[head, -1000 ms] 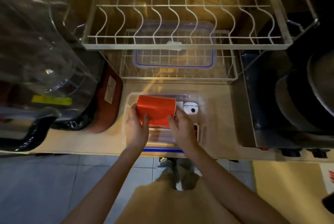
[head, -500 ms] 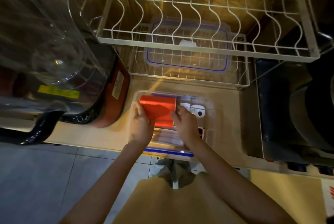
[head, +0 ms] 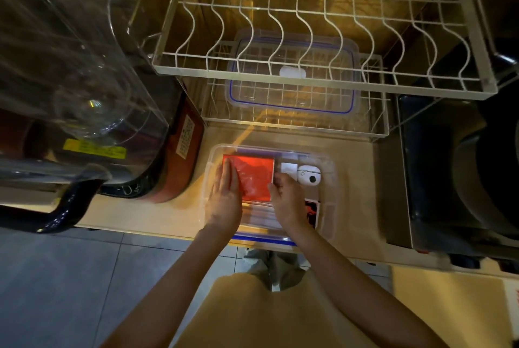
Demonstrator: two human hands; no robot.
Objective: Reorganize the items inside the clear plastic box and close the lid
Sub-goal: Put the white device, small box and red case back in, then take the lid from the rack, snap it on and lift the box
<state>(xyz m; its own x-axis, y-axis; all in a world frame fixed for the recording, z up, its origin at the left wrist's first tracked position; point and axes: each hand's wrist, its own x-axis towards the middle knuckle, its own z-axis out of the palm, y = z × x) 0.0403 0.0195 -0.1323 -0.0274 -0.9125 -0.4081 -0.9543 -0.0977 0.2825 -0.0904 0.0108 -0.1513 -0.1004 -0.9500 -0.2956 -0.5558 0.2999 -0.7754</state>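
Observation:
A clear plastic box (head: 330, 168) with a blue-trimmed rim stands open on the beige counter. Inside, a flat red packet (head: 254, 176) lies in the left half. My left hand (head: 224, 201) presses flat on the packet's left part with straight fingers. My right hand (head: 288, 201) touches the packet's right edge with curled fingertips. To the right lie a small white card (head: 289, 168) and a white earbud-style case (head: 309, 176). A red and black printed item (head: 312, 211) sits at the box's right front. The clear lid (head: 292, 86) with a blue seal lies on the wire rack behind.
A white wire dish rack (head: 309, 72) overhangs the counter behind the box. A big clear jug (head: 70, 66) and a red appliance (head: 179, 162) stand on the left. A dark stove and pan (head: 463, 173) fill the right. Tiled floor lies below the counter edge.
The red packet, held tilted above the box earlier, has come down flat into the left half. Both hands lowered with it, and the left hand now lies flat on top.

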